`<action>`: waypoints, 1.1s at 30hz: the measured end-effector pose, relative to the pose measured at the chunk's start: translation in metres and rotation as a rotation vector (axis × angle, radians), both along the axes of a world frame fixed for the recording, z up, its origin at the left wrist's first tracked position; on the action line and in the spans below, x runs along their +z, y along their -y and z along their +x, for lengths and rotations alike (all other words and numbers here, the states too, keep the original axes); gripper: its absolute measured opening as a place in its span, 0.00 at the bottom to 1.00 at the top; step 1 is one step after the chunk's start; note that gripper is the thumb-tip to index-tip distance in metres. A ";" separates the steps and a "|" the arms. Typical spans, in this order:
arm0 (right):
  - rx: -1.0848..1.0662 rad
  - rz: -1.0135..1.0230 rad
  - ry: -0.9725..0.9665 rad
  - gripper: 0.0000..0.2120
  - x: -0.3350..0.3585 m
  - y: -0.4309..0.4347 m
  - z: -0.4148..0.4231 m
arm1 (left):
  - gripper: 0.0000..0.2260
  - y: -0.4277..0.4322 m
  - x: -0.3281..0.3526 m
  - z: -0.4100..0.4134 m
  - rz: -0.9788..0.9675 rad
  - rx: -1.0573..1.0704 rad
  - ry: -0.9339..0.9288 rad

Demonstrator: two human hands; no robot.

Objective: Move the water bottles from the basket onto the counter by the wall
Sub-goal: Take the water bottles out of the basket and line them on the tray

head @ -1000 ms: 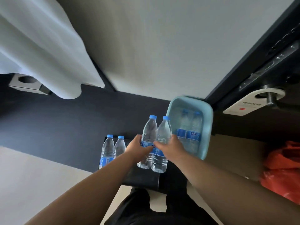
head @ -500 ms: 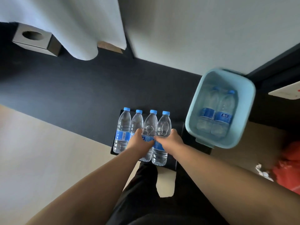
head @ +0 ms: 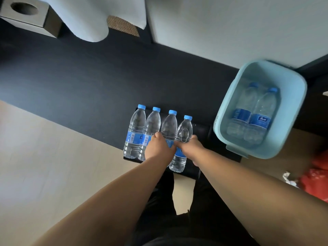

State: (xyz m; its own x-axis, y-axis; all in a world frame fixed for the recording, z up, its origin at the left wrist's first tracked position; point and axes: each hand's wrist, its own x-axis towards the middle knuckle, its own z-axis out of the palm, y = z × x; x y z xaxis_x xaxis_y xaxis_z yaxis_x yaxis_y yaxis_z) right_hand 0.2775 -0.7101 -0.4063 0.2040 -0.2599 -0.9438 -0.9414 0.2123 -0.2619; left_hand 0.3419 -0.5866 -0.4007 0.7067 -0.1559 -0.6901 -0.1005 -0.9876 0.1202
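Note:
Several clear water bottles with blue caps stand in a row on a small black tray [head: 202, 129] on the dark counter [head: 88, 82]. My left hand [head: 158, 148] is wrapped around the third bottle [head: 169, 125] from the left. My right hand [head: 190, 148] grips the rightmost bottle [head: 184, 128]. Two bottles [head: 135, 128] to the left stand free. A light blue basket [head: 294, 86] at the right holds two more bottles [head: 255, 110] lying side by side.
A grey tissue box [head: 26, 15] sits at the far left of the counter, with white cloth [head: 92, 18] hanging beside it. The white wall [head: 230, 23] runs behind the counter. A red bag [head: 316, 176] lies at the right edge. My dark trousers show below.
Both hands carried the two bottles left and down onto the tray beside the first pair. The view has tilted downward, so the basket sits further right.

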 end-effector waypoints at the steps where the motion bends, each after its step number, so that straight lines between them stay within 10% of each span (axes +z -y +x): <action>1: 0.013 -0.008 -0.008 0.35 0.000 0.001 0.001 | 0.27 0.002 -0.001 0.000 0.001 0.008 -0.005; 33: 0.615 -0.346 0.198 0.18 0.129 0.064 -0.014 | 0.16 0.044 0.110 0.048 -0.209 -0.301 0.057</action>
